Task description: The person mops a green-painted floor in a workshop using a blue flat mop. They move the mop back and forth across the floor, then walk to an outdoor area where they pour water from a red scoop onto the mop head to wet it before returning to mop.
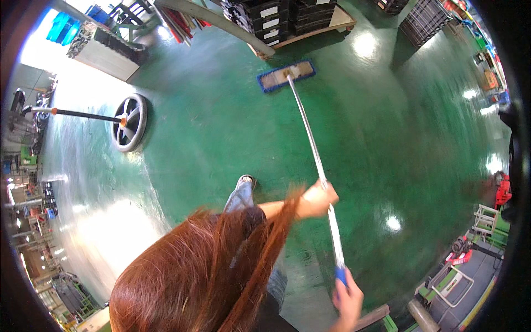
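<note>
Standing far L, a wheel (130, 123); mop (271, 81) flat on floor (204, 138) nr stacked crates (257, 22); then L hand (317, 199) wrapped round pole (310, 136), R hand (348, 299) gripping blue end (341, 275). Pushing too far fwd could bump crates.

The place around me looked like a factory workshop or warehouse. Its broad green floor (204, 146) had a glossy coat that shone with patches of light. Black plastic crates (268, 25) stood stacked on a low wooden platform (342, 21), a big latticed crate (426, 22) stood near them, and grey-and-green equipment (470, 301) crowded one side.
</note>
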The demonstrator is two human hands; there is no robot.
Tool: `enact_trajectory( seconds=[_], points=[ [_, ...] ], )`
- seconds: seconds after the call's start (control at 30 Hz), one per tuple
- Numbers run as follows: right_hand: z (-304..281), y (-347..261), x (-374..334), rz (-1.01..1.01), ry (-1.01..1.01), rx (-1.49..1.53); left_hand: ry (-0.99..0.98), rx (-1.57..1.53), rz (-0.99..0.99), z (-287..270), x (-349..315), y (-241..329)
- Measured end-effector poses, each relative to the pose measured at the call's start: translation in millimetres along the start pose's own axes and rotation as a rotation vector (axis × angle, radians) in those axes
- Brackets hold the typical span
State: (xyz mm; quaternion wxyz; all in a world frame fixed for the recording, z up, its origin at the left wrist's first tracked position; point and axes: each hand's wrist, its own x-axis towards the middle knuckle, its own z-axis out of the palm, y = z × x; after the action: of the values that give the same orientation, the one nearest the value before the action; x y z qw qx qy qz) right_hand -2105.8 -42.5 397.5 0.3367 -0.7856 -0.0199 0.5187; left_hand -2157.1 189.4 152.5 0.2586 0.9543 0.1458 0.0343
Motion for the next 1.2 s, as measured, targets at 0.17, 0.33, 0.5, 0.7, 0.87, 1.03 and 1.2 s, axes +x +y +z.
enact_trajectory(
  seconds=[0.17, 0.33, 0.5, 0.7, 0.87, 1.03, 1.2],
  points=[
    [-67.6, -51.1, -144.3, -0.177, 0.502, -0.46, -0.167, -0.393, 0.33, -64.0, 1.3, 111.5],
    [-6.3, -111.2, -171.5, 0.238, 0.602, -0.483, 0.013, -0.538, 0.297, -108.7, -32.6, 73.6],
    [94.6, -165.9, -97.7, 0.056, 0.405, -0.579, -0.091, -0.395, 0.267, -129.4, -62.6, -59.6],
    [205.5, -203.1, 30.2, -0.157, 0.182, -0.137, 0.098, -0.237, 0.104, -178.9, -96.3, -257.3],
    [299.3, -202.8, 112.3, -0.507, 0.096, 0.279, 0.191, -0.06, -0.039, -207.3, -120.3, -367.7],
    [303.5, -154.6, 149.9, -0.469, -0.068, 0.95, 0.266, -0.018, -0.168, -160.6, -134.9, -371.2],
    [233.2, -55.3, 103.9, -0.671, -0.042, 1.123, -0.171, 0.147, -0.22, -127.0, -145.8, -324.0]
  ],
)
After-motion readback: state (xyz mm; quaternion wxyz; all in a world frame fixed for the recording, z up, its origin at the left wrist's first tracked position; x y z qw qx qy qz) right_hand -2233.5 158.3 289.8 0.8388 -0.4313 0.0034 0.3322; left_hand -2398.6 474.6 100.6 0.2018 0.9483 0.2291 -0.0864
